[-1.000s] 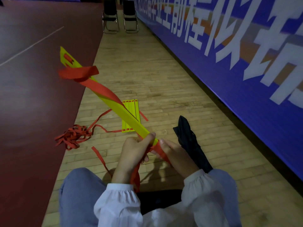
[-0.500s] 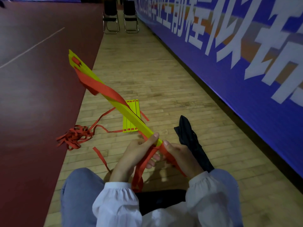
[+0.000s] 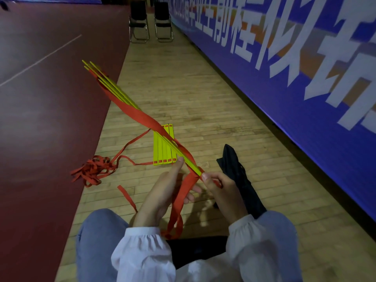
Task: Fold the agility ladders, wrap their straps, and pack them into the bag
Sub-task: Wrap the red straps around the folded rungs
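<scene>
Head camera view, looking down at a person seated on a wooden floor [image 3: 203, 94]. A folded agility ladder [image 3: 116, 88], a bundle of thin yellow rungs, slants up and to the left from the hands, off the floor. A wide red strap [image 3: 142, 117] spirals along it and hangs in a loop down to the lap. The right hand [image 3: 223, 192] pinches the near end of the bundle between thumb and curled fingers. The left hand [image 3: 160, 196] is spread, fingers nearly straight, with the strap lying across them and the thumb tip touching the bundle.

A second folded ladder [image 3: 162, 147] lies flat on the floor just beyond the hands, its loose strap trailing left into a red tangle [image 3: 93, 169]. A black bag [image 3: 240, 180] lies crumpled on the floor beside the right hand. Farther off, two folding chairs [image 3: 139, 21] stand by a blue banner wall [image 3: 305, 98].
</scene>
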{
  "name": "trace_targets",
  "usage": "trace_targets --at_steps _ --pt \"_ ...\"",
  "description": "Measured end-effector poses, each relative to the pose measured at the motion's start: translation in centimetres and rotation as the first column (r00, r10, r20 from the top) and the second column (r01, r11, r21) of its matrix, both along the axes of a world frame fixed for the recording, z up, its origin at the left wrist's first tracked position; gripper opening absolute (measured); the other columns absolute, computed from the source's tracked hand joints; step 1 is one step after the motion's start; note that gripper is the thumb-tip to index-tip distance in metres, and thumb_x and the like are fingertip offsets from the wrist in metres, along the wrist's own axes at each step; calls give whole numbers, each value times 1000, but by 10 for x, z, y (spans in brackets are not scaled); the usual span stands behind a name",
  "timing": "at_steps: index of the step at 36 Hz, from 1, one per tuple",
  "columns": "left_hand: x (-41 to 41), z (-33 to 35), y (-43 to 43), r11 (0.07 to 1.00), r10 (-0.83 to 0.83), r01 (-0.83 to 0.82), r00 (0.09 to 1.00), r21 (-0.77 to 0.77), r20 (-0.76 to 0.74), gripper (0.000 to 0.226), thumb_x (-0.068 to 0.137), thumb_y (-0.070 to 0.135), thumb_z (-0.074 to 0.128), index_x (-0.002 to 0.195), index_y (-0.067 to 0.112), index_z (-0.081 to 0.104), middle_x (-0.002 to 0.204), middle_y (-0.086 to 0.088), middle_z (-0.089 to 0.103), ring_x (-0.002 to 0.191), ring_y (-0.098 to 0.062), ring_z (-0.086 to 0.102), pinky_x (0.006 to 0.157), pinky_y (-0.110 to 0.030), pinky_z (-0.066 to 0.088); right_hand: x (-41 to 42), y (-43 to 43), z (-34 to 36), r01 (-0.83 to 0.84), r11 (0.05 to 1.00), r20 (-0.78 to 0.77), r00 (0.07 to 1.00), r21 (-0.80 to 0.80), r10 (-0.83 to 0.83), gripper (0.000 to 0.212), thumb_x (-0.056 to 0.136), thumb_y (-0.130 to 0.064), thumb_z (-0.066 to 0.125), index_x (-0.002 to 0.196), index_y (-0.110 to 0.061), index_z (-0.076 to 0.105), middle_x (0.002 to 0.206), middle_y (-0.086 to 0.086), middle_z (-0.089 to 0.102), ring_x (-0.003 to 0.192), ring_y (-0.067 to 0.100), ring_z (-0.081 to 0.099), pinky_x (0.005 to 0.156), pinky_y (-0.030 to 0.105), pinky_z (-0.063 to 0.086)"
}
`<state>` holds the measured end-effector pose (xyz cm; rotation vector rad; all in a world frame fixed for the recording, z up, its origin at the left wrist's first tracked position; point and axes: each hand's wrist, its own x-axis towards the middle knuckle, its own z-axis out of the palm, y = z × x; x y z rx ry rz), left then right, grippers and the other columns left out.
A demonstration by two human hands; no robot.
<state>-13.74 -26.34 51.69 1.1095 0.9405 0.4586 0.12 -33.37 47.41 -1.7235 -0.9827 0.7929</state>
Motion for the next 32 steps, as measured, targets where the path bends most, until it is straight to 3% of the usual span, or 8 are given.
trace_targets --at_steps 3,5,9,13,17,23,26,32 --pt "-1 0 1 999 18 -17 999 -51 26 81 97 60 21 91 -5 68 80 -21 70 46 -18 58 41 -21 45 0 0 -1 15 1000 43 999 -19 -14 38 81 -58 59 103 -28 65 94 -9 68 91 8 63 87 40 51" --pt "0 1 0 998 20 -19 1000 -53 21 81 98 59 21 90 -6 68 81 -21 70 46 -18 58 41 -21 45 0 0 -1 14 999 71 997 -29 -12 43 78 -60 58 105 -28 64 97 -10 67 92 7 62 86 38 51" --pt "2 4 -5 997 64 -63 998 51 -15 63 97 50 40 93 -7 68 78 -20 72 44 -16 58 41 -20 45 -1 0 -1 14 1000 115 993 -24 -11 33 82 -54 65 104 -31 61 103 -8 64 95 9 61 85 36 51" --pt "3 4 -8 981 99 -79 989 175 -108 51 98 34 51 86 -13 68 46 -5 62 33 -9 48 36 -16 38 -3 1 0 25 1000 165 986 -14 -22 29 83 -42 71 106 -28 61 103 -10 59 97 11 59 86 35 50" --pt "2 1 -7 962 178 -146 975 230 -129 42 96 19 55 66 -7 66 34 -2 51 27 -7 40 32 -15 32 -3 2 1 -8 1000 144 989 -16 10 24 79 -39 76 90 -39 55 98 -13 59 94 10 60 84 33 51" --pt "-3 -1 -8 963 104 -68 986 262 -129 38 98 11 52 71 -13 65 34 2 51 26 -5 39 33 -14 32 6 -2 4 -120 985 83 988 -122 130 30 81 -55 64 100 -32 61 102 -9 64 94 8 61 77 25 48" --pt "-6 0 -9 968 29 4 991 250 -129 37 98 10 51 75 -14 66 36 2 53 28 -5 42 34 -13 34 10 -4 6 -157 976 35 986 -152 164 21 92 -48 56 100 -31 65 98 -7 66 92 10 63 72 23 47" --pt "-2 7 -13 972 -66 87 992 219 -103 40 100 16 48 84 -16 64 44 0 62 30 -7 50 33 -14 37 13 -9 7 -135 988 -31 991 -80 133 18 86 -36 68 92 -20 73 87 3 74 86 21 69 84 44 53"
